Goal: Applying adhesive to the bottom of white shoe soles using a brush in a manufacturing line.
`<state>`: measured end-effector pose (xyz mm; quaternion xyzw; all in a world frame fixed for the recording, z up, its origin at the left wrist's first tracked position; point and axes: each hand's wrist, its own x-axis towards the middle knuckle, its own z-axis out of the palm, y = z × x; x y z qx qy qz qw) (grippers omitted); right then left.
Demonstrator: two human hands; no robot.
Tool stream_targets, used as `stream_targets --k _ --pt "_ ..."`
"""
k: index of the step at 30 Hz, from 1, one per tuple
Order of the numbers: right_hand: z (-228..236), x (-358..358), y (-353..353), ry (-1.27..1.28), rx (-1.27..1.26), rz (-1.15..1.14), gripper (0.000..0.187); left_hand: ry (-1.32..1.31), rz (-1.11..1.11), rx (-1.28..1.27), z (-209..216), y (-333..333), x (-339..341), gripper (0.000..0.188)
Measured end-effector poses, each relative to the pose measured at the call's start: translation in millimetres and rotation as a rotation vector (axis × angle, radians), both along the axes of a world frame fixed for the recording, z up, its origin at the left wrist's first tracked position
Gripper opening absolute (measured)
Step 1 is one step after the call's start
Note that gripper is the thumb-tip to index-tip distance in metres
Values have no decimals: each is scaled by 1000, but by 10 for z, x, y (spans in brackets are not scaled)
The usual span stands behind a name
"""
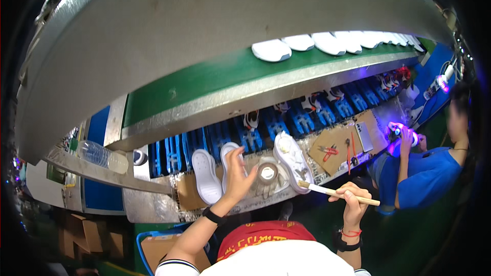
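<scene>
My right hand [352, 198] grips the pale wooden handle of a brush [332, 192]. The brush's bristles point left, at the near end of a white shoe sole [286, 151] that lies on the bench with small bits inside it. My left hand [238, 175] is open, thumb and fingers apart, over a second white sole [228, 148] that it partly hides. Whether the fingertips touch that sole, I cannot tell. To its left lies another white sole [206, 176], hollow side up. Between my hands stands a round, glue-stained pot [266, 173].
Behind the bench run blue racks [302, 118] and a green conveyor belt [204, 89] carrying white soles [271, 50]. Red-handled pliers [329, 150] and a phone [363, 137] lie right, on cardboard. A bottle [99, 156] lies left. A co-worker in blue [424, 176] is at right.
</scene>
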<state>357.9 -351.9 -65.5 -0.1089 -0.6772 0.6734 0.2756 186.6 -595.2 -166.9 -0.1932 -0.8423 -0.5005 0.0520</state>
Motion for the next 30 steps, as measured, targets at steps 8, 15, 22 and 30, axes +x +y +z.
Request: stream_targets --k 8,15,22,30 --pt "-214 -142 -163 -44 -52 174 19 -52 270 -648 -975 -930 436 49" --pt "-245 -235 -317 -68 -22 273 18 4 253 -775 -1331 -897 353 29" --pt "-272 -194 -355 -94 -60 267 18 -200 173 -756 -1133 -867 262 30" --pt "-293 -224 -382 -106 -38 297 18 -80 257 -817 -1340 -761 222 28"
